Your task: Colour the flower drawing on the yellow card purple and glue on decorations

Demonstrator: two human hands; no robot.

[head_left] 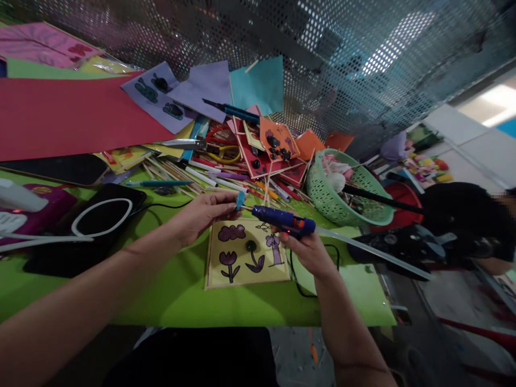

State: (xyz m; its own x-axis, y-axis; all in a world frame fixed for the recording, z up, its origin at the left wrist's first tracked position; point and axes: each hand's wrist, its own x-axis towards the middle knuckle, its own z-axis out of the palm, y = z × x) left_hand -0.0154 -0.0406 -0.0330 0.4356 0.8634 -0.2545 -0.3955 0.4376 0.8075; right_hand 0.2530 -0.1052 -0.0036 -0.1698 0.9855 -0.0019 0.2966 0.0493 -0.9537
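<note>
Between the fingertips of my left hand [207, 212] is a small blue piece [241, 200], its exact kind too small to make out. My right hand [304, 250] is wrapped round a dark blue hot glue gun [278, 217], whose nozzle points left and meets or nearly meets the blue piece. A long translucent glue stick [371, 248] sticks out of the gun's back end. Below both hands lies a yellow card [242, 271] with purple drawings of flowers, a cloud and a tree, and a dark round bead-like piece [251, 245] on one flower.
Wooden sticks, markers, scissors [183, 143] and a cutter [231, 110] are heaped behind the card. A green basket [322, 201] stands at right, a black phone-like slab [44, 260] at left. Coloured papers lean by a perforated metal panel [322, 64]. Another person's head [463, 215] is at far right.
</note>
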